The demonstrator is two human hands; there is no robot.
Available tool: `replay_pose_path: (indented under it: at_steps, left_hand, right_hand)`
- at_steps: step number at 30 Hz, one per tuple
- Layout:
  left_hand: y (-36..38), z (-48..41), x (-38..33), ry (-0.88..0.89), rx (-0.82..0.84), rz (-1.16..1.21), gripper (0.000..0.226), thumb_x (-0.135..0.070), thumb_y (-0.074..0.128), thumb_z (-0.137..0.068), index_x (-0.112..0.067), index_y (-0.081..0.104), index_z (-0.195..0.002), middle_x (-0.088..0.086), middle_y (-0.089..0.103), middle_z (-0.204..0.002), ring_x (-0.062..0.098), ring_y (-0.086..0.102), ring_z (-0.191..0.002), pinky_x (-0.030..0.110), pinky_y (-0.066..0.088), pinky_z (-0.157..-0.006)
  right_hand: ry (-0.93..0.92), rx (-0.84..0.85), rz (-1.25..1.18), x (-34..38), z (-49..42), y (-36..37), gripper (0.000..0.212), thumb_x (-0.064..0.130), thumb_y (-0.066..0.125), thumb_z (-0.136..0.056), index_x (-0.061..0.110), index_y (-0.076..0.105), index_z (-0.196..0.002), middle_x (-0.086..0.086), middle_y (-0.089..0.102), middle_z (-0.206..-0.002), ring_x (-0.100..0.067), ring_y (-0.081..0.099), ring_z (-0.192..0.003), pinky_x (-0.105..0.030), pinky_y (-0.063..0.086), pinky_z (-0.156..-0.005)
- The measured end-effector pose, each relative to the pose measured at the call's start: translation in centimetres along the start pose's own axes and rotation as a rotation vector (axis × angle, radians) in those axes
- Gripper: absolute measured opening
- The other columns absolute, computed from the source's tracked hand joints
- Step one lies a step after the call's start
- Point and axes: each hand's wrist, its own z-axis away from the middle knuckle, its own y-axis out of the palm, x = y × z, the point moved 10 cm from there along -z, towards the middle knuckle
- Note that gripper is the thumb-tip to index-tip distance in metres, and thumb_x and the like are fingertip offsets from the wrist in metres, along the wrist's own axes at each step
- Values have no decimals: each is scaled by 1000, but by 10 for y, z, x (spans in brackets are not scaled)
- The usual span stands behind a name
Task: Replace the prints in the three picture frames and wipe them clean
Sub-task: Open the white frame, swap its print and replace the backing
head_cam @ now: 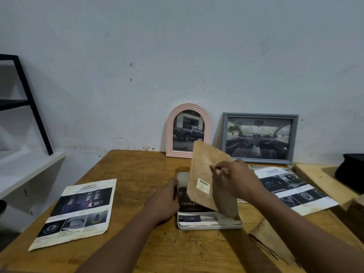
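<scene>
A white picture frame (208, 226) lies face down on the wooden table (137, 174) with a dark print (194, 204) inside it. My right hand (234, 180) is shut on the brown backing board (204, 168), which is tilted up over the frame's right side. My left hand (167, 200) grips the frame's left edge. A pink arched frame (169, 134) with a truck photo and a grey frame (295, 138) with a car-interior photo lean against the wall. Loose prints lie flat: a "Safety" sheet (78, 209) at left, an "Advanced" sheet (291, 186) at right.
A black shelf frame (29, 99) and a white shelf (25, 166) stand at the left. A second wooden surface (319, 178) with a black object (352, 170) adjoins the table on the right. Brown paper (267, 235) lies by my right forearm.
</scene>
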Motion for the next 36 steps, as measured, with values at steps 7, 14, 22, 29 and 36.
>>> replay_pose_path:
  at_steps: [7, 14, 22, 29, 36]
  left_hand:
    - [-5, -9, 14, -57, 5, 35, 49, -28, 53, -101, -40, 33, -144, -5, 58, -138, 18, 62, -112, 47, 57, -90]
    - [-7, -8, 19, -52, -37, -47, 55, -29, 48, -101, -39, 28, -151, -3, 52, -144, 21, 58, -119, 47, 56, -93]
    - [-9, -13, 28, -63, -60, -112, 56, -26, 51, -103, -34, 30, -155, -3, 49, -151, 19, 54, -127, 43, 53, -101]
    - [-33, -10, 43, -99, -105, -214, 52, -24, 51, -104, -33, 36, -153, 0, 49, -150, 19, 54, -127, 40, 52, -101]
    - [-58, -5, 55, -129, -185, -237, 45, -31, 58, -101, -29, 47, -144, -4, 59, -139, 16, 58, -119, 39, 55, -95]
  right_hand:
    - [0, 1, 7, -27, -23, -55, 30, 28, 52, -102, 21, 67, -127, -3, 66, -122, -17, 61, -91, -26, 49, -67]
    - [103, 174, 331, -54, -38, -55, 32, 33, 49, -99, 24, 66, -125, -6, 65, -119, -23, 64, -96, -35, 56, -81]
    - [207, 239, 372, -81, -39, 9, 27, 38, 57, -96, 20, 64, -114, -2, 58, -101, -18, 59, -87, -38, 57, -85]
    - [279, 219, 288, -95, -27, 44, 39, 44, 58, -93, 26, 56, -127, -9, 46, -132, -25, 57, -107, -46, 53, -93]
    - [230, 192, 226, -70, -22, 58, 41, 45, 56, -95, 27, 52, -131, -11, 42, -137, -28, 50, -119, -49, 52, -96]
